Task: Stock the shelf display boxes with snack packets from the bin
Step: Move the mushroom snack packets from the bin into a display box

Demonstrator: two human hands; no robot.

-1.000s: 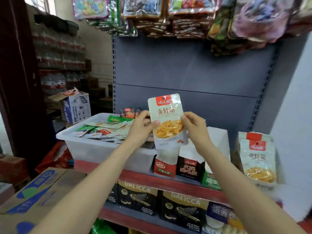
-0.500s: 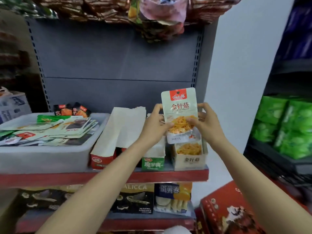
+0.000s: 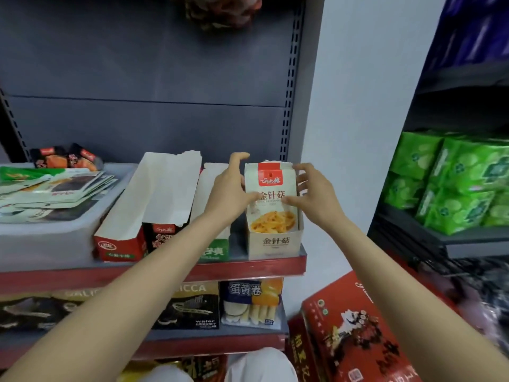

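Note:
A white snack packet (image 3: 271, 201) with a red top label and a yellow food picture stands upright in the rightmost white display box (image 3: 274, 245) on the shelf. My left hand (image 3: 230, 188) holds the packet's left edge, thumb on its front. My right hand (image 3: 312, 193) holds its right edge, thumb on the front and fingers spread behind. The grey bin (image 3: 52, 238) at the left holds several flat packets (image 3: 52, 188).
Three other display boxes stand left of the white one: red (image 3: 121, 245), black (image 3: 159, 238) and green (image 3: 217, 250). The shelf's red front edge (image 3: 248, 270) runs below. Wafer boxes (image 3: 192, 307) fill the lower shelf. A red carton (image 3: 355, 329) lies at lower right, green packs (image 3: 454, 183) at right.
Both hands have lowered the packet from in front of the shelf back down into the rightmost white display box. The view has swung right, away from the bin.

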